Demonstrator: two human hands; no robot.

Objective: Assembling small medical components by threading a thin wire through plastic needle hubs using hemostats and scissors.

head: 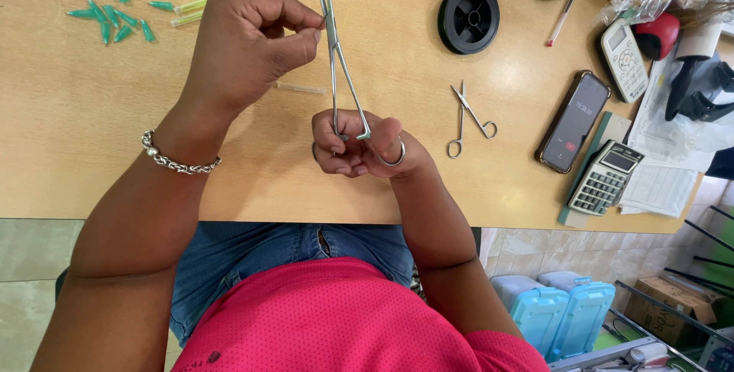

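Tool: long thin steel forceps with ring handles (pixel 334 51), held above the middle of the wooden bench (pixel 92 158).
Right hand (pixel 359 146): closed around the ring handles.
Left hand (pixel 248 47): fingertips pinched at the shafts; what they pinch is too small to tell.
Progress: the work seems to be midway; green plastic tips (pixel 107 12) wait at the far left corner.
Near right: small steel scissors (pixel 466 120), black round spool (pixel 469 17).

We wear a bright pink short-sleeved top of fine mesh fabric and blue denim jeans. Our left hand (pixel 241 47) has a silver chain bracelet (pixel 177 159) with a pearl-like bead at the wrist. Our right hand (pixel 363 146) has a plain silver ring (pixel 396 155). Both forearms are bare.
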